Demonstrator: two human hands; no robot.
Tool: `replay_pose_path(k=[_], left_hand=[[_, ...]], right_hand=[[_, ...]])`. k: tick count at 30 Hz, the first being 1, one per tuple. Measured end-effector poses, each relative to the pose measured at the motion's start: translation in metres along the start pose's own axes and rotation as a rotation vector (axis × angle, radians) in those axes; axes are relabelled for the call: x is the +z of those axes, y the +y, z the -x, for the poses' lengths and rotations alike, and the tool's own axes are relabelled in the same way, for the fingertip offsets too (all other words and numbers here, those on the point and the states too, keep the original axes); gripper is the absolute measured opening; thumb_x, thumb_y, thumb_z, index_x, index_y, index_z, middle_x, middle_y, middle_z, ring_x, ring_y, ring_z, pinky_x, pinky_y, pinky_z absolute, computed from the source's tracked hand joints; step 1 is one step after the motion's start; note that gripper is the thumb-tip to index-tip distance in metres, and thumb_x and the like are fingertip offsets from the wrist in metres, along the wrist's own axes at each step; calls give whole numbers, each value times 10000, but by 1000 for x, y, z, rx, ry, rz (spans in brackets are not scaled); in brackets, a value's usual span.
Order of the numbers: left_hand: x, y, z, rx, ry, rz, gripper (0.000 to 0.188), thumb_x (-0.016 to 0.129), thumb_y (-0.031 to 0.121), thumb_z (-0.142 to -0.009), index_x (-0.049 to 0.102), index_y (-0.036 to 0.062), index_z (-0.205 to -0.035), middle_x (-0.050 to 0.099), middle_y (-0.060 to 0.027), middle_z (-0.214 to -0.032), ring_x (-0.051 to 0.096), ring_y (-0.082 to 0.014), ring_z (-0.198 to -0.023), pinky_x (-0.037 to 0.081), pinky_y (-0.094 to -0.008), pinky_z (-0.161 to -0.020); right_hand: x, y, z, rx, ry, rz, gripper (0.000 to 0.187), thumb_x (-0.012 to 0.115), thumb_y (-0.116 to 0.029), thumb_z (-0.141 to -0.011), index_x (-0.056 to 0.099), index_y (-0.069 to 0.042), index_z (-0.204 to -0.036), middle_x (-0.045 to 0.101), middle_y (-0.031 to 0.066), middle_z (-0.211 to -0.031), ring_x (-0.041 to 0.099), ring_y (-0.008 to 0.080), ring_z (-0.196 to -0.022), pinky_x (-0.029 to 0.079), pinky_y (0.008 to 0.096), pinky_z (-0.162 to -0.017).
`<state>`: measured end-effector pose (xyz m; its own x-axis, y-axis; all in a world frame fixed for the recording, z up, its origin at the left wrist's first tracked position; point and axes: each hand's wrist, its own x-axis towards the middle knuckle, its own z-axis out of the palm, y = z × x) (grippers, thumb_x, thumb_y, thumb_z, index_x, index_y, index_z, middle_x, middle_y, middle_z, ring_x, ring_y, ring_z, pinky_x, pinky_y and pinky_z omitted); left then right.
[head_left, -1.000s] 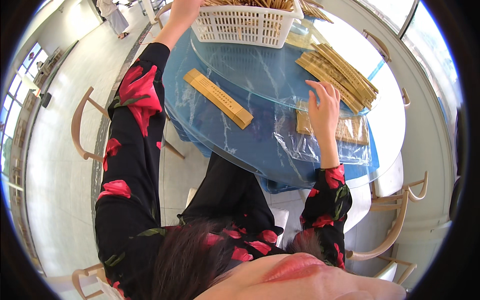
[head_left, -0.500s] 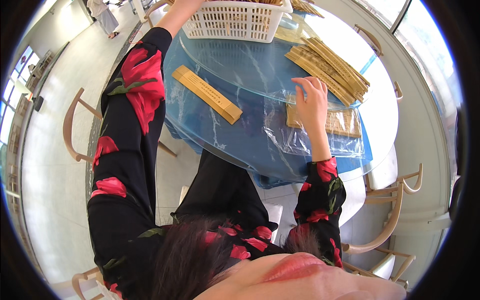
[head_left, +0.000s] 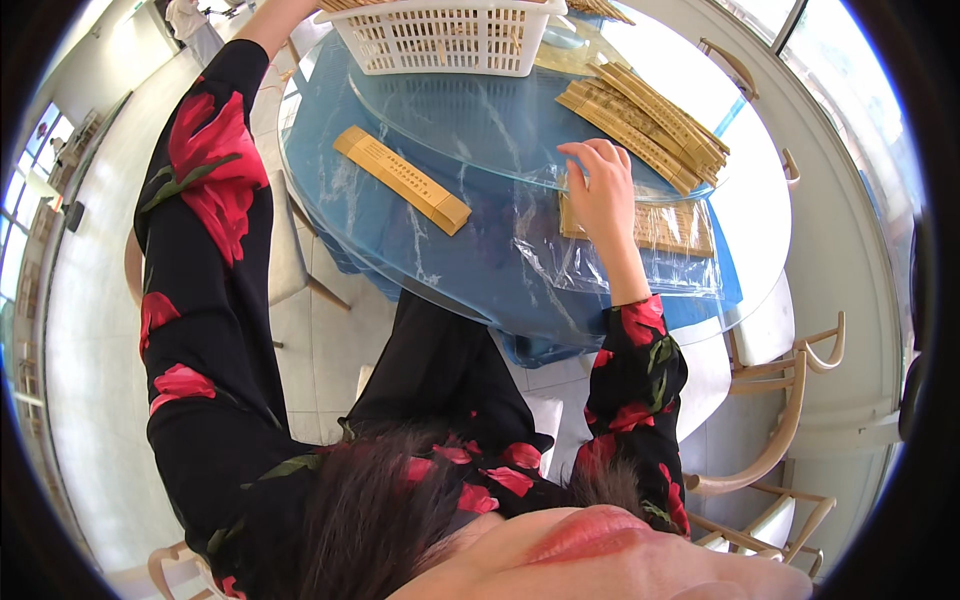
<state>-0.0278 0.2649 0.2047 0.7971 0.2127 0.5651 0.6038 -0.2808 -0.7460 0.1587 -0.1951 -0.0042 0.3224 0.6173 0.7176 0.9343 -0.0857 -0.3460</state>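
Far to the left of the white, slotted, rectangular plastic basket (head_left: 450, 14), a person in pale clothing (head_left: 195, 28) stands on the floor. Also left of the basket but much closer, the wearer's left forearm (head_left: 278, 22) extends from a black sleeve with red flowers and green leaves (head_left: 205, 175) to the upper edge of the view; the left hand lies beyond that edge, so how its fingers stand cannot be told. Nearer the wearer than the basket, one long, flat, yellow-brown strip with dark markings (head_left: 402, 180) lies slantwise on the round, glass-topped blue table (head_left: 470, 290). Thin yellow-brown pieces (head_left: 345, 4) show over the basket's rim. To the basket's right and nearer the wearer, clear, shiny plastic film (head_left: 545, 255) covers or encloses more flat yellow-brown strips (head_left: 685, 228). The right hand (head_left: 605, 190) is over that film, fingers loosely bent, with a gap between thumb and forefinger; whether it touches the film is unclear. Right of the basket, just past this hand, lies a fanned pile of long yellow-brown strips (head_left: 650, 125). Farther right of the basket stands a curved, pale wooden chair (head_left: 795, 425).
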Motion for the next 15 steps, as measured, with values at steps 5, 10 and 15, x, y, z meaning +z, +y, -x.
replay_pose_path(k=[5,10,15], left_hand=[[-92,-84,134,-287,128,134,172,612,149,-900,700,124,-1047,707,-85,-948,672,-294,-904,523,-414,-769],[-142,-12,240,-541,72,683,235,489,72,-992,662,81,-1151,709,-76,-964,674,-256,-851,514,-403,-734],[-186,117,279,-325,-99,1235,239,524,-20,-899,633,31,-1106,678,-124,-921,669,-292,-862,515,-388,-752]], right_hand=[[9,-14,-7,-60,32,-77,196,664,-74,-912,735,-106,-1091,650,93,-1027,576,340,-1044,492,431,-911],[-6,-53,-8,-195,204,-68,292,659,-95,-941,688,-70,-1230,633,95,-1149,592,322,-1091,501,407,-931],[-3,-88,-2,-644,257,162,478,704,-275,-929,624,-123,-1375,625,73,-1216,605,257,-1116,504,386,-983]])
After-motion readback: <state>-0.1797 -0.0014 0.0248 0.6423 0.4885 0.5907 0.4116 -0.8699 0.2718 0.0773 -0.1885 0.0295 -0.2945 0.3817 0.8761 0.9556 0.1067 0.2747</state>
